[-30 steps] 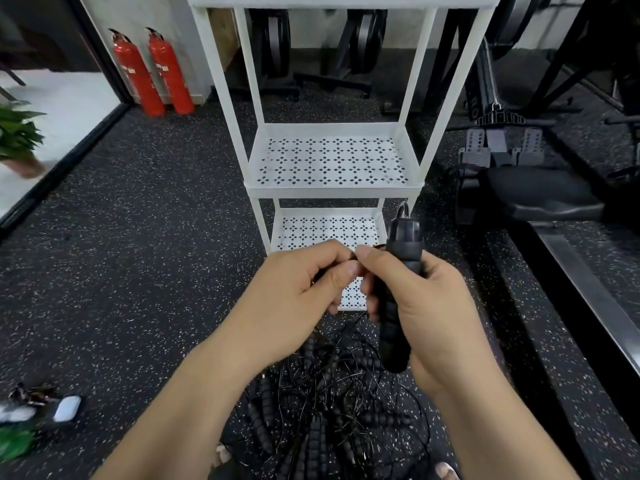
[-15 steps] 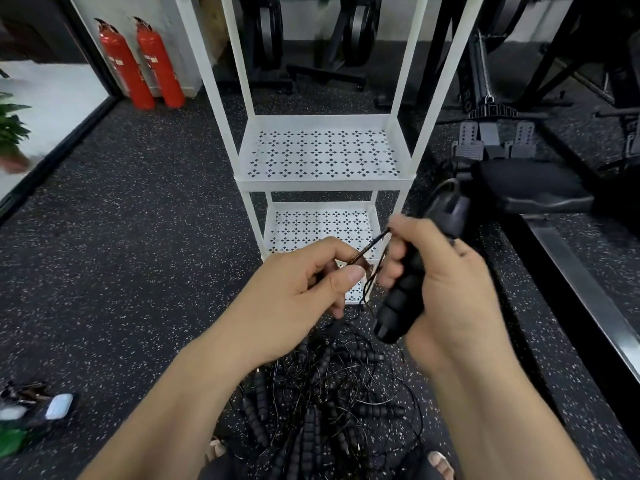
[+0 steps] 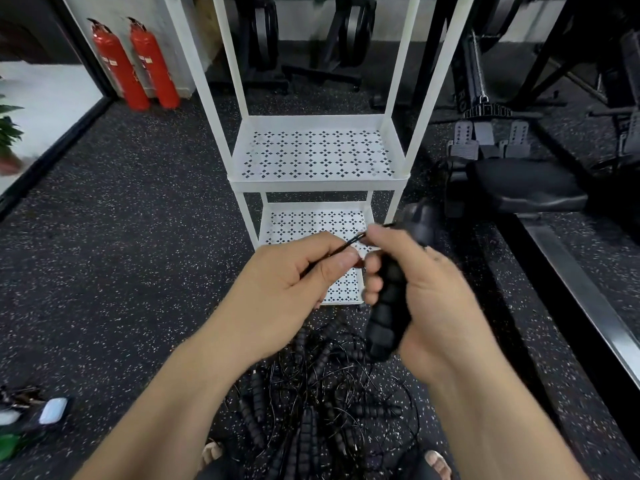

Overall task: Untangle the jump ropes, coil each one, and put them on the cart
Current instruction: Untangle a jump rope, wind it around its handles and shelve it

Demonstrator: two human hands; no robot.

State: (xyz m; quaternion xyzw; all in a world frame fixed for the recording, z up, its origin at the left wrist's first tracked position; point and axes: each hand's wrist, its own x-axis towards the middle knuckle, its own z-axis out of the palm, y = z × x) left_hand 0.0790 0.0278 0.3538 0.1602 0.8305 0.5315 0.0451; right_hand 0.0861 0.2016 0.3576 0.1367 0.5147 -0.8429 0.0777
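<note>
A: Where are the jump ropes lying?

B: The pile of jump ropes point(image 3: 311, 407) is lying tangled on the floor point(image 3: 121, 244), between the person's forearms and just in front of the white cart point(image 3: 318, 183). One black handle point(image 3: 389, 306) is being held up above the pile.

A: Which hand is holding it?

B: The right hand point(image 3: 426, 292) is wrapping its grip around the ribbed handle, fingers clenched on it. The handle is tilting, with its top end pointing toward the cart and its bottom end toward the pile.

A: And the other hand?

B: The left hand point(image 3: 294, 282) is pinching a thin black cord point(image 3: 349, 242) between thumb and forefinger. The cord is running from this pinch up to the right hand's fingertips point(image 3: 375, 233). The two hands are almost touching.

A: Is anything lying on the cart?

B: Both shelves that I can see are showing only their patterned holes.

A: What is standing around?

B: Two red fire extinguishers point(image 3: 135, 64) are standing by the wall, far left of the cart. Dark gym machines point(image 3: 512, 168) are standing to the right. The person's toes point(image 3: 438, 462) are showing at the bottom edge.
</note>
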